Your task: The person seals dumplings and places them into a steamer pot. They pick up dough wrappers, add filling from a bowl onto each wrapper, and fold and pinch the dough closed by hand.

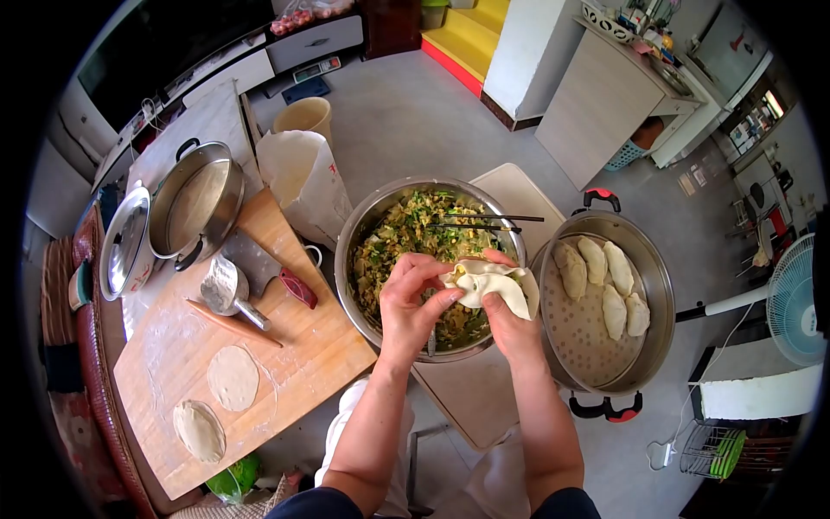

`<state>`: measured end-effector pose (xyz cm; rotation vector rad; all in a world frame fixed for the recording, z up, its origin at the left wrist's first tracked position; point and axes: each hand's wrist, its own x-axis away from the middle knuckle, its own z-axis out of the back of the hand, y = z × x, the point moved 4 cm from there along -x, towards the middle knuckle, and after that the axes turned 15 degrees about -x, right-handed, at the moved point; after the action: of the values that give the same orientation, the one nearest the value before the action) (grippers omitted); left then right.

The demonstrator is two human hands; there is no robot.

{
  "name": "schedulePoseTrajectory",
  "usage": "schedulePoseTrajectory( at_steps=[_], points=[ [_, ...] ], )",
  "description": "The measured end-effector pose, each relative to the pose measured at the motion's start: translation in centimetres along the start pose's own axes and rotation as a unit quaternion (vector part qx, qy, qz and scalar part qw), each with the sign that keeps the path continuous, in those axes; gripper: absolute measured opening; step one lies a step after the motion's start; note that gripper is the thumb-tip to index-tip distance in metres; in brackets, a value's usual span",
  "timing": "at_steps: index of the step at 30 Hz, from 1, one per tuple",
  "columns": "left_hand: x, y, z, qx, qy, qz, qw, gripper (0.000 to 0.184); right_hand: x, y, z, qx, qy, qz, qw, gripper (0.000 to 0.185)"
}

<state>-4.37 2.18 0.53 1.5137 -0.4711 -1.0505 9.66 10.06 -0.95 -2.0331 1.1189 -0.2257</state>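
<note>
Both hands hold a dumpling (493,287) over a large metal bowl (347,290) of chopped vegetable filling (393,227). The dumpling's white dough wrapper is folded over, with some filling showing at its left end. My left hand (410,303) pinches that left end between thumb and fingers. My right hand (512,333) supports it from the right, thumb on the dough and fingers partly hidden behind. Dark chopsticks (497,222) lie across the bowl's right rim. Right of the bowl, several shaped dumplings (595,259) sit in a steamer pot (654,316).
At left, a wooden board (298,368) carries a flat round wrapper (233,378), a dough lump (199,430), a rolling pin (233,323), a metal scoop (226,285) and a red-handled cleaver (246,257). Behind stand a metal pot (229,203) and white sack (303,186). A fan (797,298) stands far right.
</note>
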Motion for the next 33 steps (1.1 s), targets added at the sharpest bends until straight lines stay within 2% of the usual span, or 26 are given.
schedulePoseTrajectory(
  at_steps=[1, 4, 7, 10, 14, 22, 25, 31, 33],
  points=[
    [0.1, -0.1, 0.0, 0.007, 0.01, 0.006, 1.0, 0.035, 0.0, 0.0, -0.1, 0.011, -0.001, -0.002, 1.0, 0.068],
    [0.1, -0.2, 0.1, 0.009, 0.01, 0.004, 1.0, 0.032, -0.1, 0.3, -0.3, -0.07, 0.017, -0.016, 0.997, 0.065],
    [-0.1, -0.2, 0.5, 0.057, -0.016, 0.01, 0.998, 0.029, 0.1, 0.7, 0.3, -0.099, 0.03, -0.037, 0.994, 0.066],
    [-0.4, -0.3, 0.8, 0.083, -0.048, 0.024, 0.995, 0.027, 0.0, 0.4, 0.4, -0.102, 0.04, -0.049, 0.993, 0.069],
    [-0.7, -0.3, 1.4, 0.044, -0.056, 0.012, 0.997, 0.022, -0.1, 0.2, 0.1, -0.092, -0.014, -0.08, 0.992, 0.074],
    [-0.7, 0.0, 1.5, 0.02, -0.031, 0.005, 0.999, 0.012, -0.2, 0.4, -0.3, -0.064, 0.0, -0.119, 0.991, 0.078],
    [-0.6, 0.2, 1.7, -0.004, -0.025, -0.006, 1.0, 0.012, 0.0, 0.1, -1.0, -0.093, 0.023, -0.148, 0.984, 0.075],
    [-0.5, 0.0, 1.5, -0.03, -0.023, -0.022, 0.999, 0.016, -0.1, 0.2, -0.6, -0.074, 0.021, -0.131, 0.988, 0.069],
    [-0.5, 0.2, 1.2, 0.036, -0.028, 0.035, 0.998, 0.021, -0.1, 0.4, -0.3, -0.071, 0.019, -0.124, 0.989, 0.068]
  ],
)
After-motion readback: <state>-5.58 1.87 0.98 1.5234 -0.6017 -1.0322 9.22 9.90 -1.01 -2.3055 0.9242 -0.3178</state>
